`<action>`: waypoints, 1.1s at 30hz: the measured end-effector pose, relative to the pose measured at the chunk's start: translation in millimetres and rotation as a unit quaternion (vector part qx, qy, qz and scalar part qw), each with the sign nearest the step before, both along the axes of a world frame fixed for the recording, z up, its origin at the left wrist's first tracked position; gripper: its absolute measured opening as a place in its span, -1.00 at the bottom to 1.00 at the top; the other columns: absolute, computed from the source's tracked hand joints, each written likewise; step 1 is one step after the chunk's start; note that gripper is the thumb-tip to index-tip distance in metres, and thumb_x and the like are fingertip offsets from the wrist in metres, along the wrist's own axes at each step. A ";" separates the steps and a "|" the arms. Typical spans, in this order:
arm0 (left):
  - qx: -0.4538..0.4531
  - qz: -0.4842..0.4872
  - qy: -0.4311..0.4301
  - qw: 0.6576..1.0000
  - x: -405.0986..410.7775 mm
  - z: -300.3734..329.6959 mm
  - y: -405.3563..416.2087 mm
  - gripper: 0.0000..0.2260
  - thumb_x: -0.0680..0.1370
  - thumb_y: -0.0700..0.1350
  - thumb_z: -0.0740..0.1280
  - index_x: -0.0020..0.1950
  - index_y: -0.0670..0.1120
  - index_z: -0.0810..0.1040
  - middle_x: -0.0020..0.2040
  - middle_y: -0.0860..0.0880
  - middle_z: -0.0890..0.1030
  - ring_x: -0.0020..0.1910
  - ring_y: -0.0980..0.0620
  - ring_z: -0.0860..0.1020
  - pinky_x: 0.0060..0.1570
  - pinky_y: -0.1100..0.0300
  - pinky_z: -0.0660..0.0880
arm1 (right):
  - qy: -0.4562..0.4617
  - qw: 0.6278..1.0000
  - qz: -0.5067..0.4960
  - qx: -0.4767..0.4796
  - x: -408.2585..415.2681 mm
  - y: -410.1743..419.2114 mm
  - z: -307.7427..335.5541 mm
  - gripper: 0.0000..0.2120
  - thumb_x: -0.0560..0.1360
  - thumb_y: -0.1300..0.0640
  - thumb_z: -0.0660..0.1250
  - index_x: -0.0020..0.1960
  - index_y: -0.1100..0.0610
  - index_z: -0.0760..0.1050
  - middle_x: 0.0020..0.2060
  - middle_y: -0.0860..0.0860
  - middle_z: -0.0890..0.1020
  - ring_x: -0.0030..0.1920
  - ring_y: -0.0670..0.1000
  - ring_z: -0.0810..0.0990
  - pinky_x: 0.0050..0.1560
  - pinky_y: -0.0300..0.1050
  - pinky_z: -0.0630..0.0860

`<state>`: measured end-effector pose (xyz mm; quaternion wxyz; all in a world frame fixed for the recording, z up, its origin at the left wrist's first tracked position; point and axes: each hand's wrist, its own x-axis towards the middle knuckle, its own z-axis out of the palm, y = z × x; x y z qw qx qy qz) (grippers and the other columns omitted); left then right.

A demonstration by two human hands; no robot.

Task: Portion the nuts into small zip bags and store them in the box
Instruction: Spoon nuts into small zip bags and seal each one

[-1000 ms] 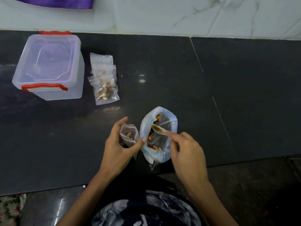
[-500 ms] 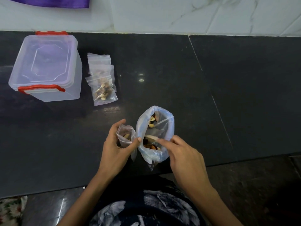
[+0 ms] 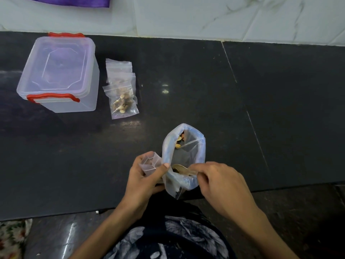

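Observation:
A big clear bag of mixed nuts [image 3: 183, 146] stands open near the counter's front edge. My left hand [image 3: 143, 176] holds a small zip bag [image 3: 149, 161] with its mouth open, pressed against the big bag's left side, thumb on its rim. My right hand [image 3: 220, 182] grips a small wooden spoon [image 3: 182, 170] whose bowl lies inside the big bag near its front rim. Filled zip bags [image 3: 122, 92] lie in a pile at the back left. The clear box with red handles [image 3: 57, 73] stands left of them, lid on.
The black stone counter [image 3: 261, 109] runs to a white tiled wall [image 3: 205, 15] at the back. Its front edge passes just below my hands. A purple cloth [image 3: 74, 0] hangs at the top left. A patterned cloth [image 3: 11, 236] lies on the floor at the bottom left.
My right hand drew the spoon from the big bag's middle down toward its front rim, deeper among the nuts. The left hand kept the small zip bag beside the big bag.

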<state>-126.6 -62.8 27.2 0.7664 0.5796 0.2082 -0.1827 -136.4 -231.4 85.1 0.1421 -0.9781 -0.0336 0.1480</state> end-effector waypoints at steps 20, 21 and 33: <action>0.009 0.004 -0.007 1.000 2.0 -0.9 -7.9 -0.72 0.47 -0.29 0.38 0.08 -0.03 0.43 -0.21 0.00 0.68 -0.23 0.01 0.68 -0.35 0.19 0.58 | -0.007 1.000 0.000 0.015 -6.7 4.8 -3.7 -0.66 0.61 0.08 0.06 0.31 -0.21 0.36 -0.01 -0.13 0.52 -0.03 -0.08 0.51 -0.13 -0.19 0.44; 0.011 0.007 -0.003 1.000 1.6 -1.3 -8.4 -0.71 0.47 -0.29 0.38 0.10 -0.03 0.43 -0.18 -0.03 0.67 -0.22 0.00 0.68 -0.34 0.18 0.58 | -0.004 1.000 -0.003 0.025 -5.7 3.3 -2.3 -0.68 0.61 0.07 0.06 0.28 -0.19 0.39 -0.02 -0.12 0.55 -0.05 -0.09 0.52 -0.14 -0.20 0.45; 0.080 0.003 -0.065 0.995 -0.2 1.5 -6.6 -0.65 0.43 -0.28 0.43 0.12 0.00 0.43 -0.14 0.03 0.65 -0.19 0.08 0.67 -0.26 0.24 0.60 | 0.177 0.874 -0.284 0.352 8.7 -26.4 -24.5 -0.72 0.58 0.22 0.19 -0.09 -0.06 0.62 -0.43 -0.24 0.59 -0.39 -0.28 0.48 -0.35 -0.45 0.35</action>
